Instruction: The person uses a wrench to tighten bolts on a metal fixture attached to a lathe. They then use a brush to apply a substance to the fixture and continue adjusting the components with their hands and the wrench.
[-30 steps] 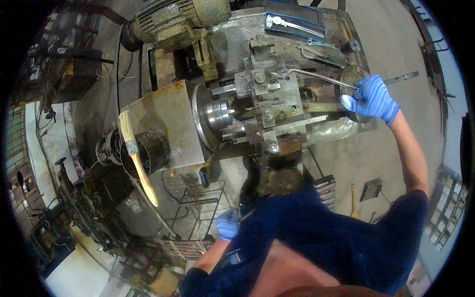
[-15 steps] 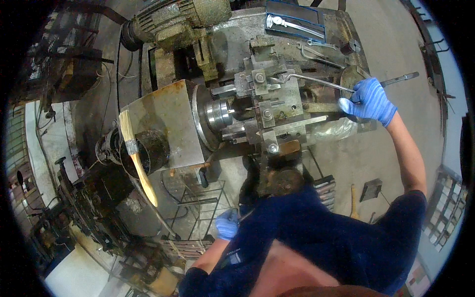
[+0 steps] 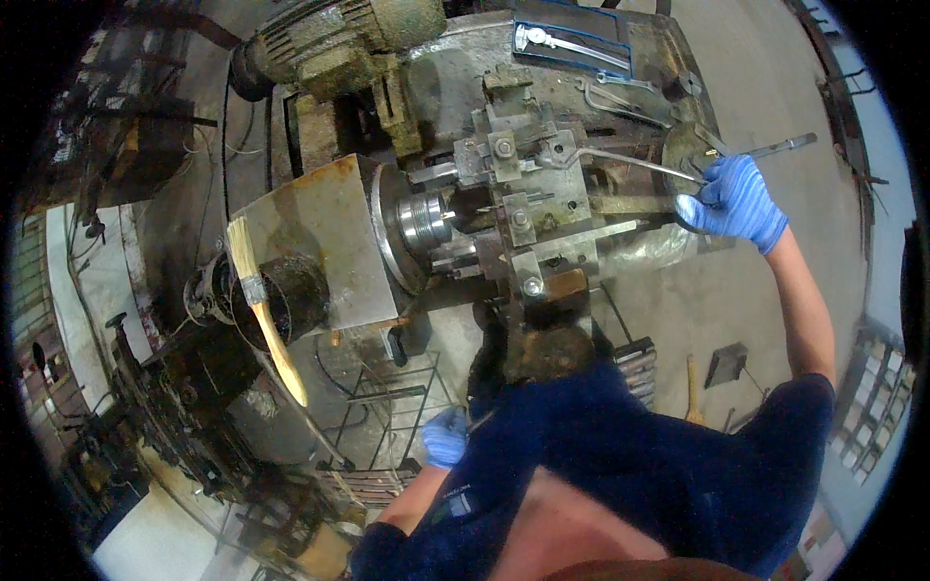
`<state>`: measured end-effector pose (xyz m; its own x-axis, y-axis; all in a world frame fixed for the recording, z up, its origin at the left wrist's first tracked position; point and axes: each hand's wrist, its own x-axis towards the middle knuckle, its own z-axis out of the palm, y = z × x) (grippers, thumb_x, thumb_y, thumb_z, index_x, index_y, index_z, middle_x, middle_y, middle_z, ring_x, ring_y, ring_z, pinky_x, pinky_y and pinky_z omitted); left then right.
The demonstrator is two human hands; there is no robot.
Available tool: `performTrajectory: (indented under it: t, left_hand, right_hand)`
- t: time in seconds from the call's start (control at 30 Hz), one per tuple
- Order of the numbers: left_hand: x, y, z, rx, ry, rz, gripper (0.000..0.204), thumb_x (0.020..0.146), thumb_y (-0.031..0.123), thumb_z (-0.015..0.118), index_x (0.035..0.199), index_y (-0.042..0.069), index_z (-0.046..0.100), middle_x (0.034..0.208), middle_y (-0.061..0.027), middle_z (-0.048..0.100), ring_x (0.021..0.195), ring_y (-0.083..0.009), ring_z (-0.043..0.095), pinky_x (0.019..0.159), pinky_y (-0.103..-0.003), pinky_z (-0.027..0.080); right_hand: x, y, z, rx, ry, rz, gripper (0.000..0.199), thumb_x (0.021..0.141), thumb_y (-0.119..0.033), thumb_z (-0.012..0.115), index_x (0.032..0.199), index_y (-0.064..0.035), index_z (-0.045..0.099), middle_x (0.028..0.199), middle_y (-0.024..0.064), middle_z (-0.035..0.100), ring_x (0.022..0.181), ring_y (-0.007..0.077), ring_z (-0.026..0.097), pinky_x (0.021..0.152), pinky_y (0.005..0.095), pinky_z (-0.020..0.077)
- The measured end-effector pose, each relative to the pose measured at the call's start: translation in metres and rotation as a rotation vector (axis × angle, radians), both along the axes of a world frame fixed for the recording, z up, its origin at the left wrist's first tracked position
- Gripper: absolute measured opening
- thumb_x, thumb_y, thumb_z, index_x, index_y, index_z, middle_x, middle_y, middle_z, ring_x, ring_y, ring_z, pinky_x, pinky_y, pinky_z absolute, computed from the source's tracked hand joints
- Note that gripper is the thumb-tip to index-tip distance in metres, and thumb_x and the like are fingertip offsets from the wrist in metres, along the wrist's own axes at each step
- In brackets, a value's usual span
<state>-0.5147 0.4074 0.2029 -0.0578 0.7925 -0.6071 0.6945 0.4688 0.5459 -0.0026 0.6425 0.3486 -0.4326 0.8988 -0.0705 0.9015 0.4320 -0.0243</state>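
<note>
My right hand, in a blue striped glove, is closed round one end of a long thin metal rod. Toward the left the rod ends in a bent, hook-like tip beside the slotted tool block of a lathe. Left of that block, a shiny threaded metal ring sits in the spindle chuck. Low in the view, my left hand, gloved the same way, is curled next to my dark shirt. A thin bar shows by its fingers; what they grip is hidden.
A paintbrush lies at the left of the headstock cover. Behind are a dirty motor, a dial caliper in a case and several wrenches. A lever bar sticks out past my right hand.
My right hand has moved to the right, drawing the rod along, so its bent tip is farther right over the tool block. My left hand stays in place. The view has shifted slightly.
</note>
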Motion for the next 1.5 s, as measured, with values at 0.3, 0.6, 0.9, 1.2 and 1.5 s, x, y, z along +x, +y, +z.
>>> performTrajectory:
  t: [0.3,0.6,0.9,1.2,1.5]
  left_hand:
    - [0.007,0.01,0.014,-0.109,-0.017,0.042,0.025,0.083,0.018,0.059,0.089,-0.006,0.064,0.072,-0.0201,0.064,0.064,-0.0254,0.063,0.061,-0.033,0.048]
    - [0.012,0.016,0.022,-0.096,-0.017,0.032,0.031,0.085,0.021,0.06,0.094,-0.008,0.062,0.075,-0.0154,0.066,0.067,-0.0173,0.06,0.063,-0.031,0.048]
    - [0.013,0.019,0.023,-0.102,0.022,0.003,0.028,0.083,0.019,0.059,0.09,-0.007,0.064,0.076,-0.0213,0.065,0.068,-0.0245,0.064,0.065,-0.033,0.048]
    - [0.016,0.028,0.031,-0.207,0.015,0.014,0.028,0.082,0.02,0.06,0.09,-0.007,0.064,0.08,-0.0234,0.064,0.074,-0.0302,0.065,0.068,-0.035,0.049]
    - [0.008,0.012,0.013,-0.076,0.019,0.01,0.027,0.082,0.02,0.058,0.09,-0.005,0.065,0.077,-0.0219,0.064,0.069,-0.0301,0.064,0.065,-0.035,0.049]
  right_hand:
    - [-0.006,0.0,-0.004,-0.047,-0.012,0.008,0.061,0.08,-0.052,0.052,0.037,-0.008,0.047,0.039,0.0134,0.037,0.041,0.0321,0.04,0.042,0.0395,0.0304]
    - [-0.007,0.001,-0.008,-0.067,-0.006,-0.011,0.064,0.08,-0.055,0.049,0.038,-0.0074,0.045,0.04,0.0139,0.037,0.04,0.0323,0.039,0.043,0.0397,0.0294]
    - [-0.005,0.0,-0.01,-0.093,-0.029,-0.006,0.066,0.08,-0.057,0.046,0.038,-0.0071,0.046,0.04,0.0141,0.037,0.04,0.0324,0.04,0.043,0.0398,0.0289]
    - [-0.008,0.001,-0.007,-0.1,-0.006,-0.014,0.064,0.08,-0.055,0.049,0.038,-0.0067,0.045,0.04,0.0141,0.038,0.039,0.0326,0.039,0.041,0.0397,0.0285]
    - [-0.009,-0.005,-0.001,-0.058,0.014,-0.003,0.056,0.077,-0.049,0.056,0.039,-0.0088,0.047,0.044,0.0115,0.041,0.044,0.0308,0.044,0.044,0.0391,0.0316]
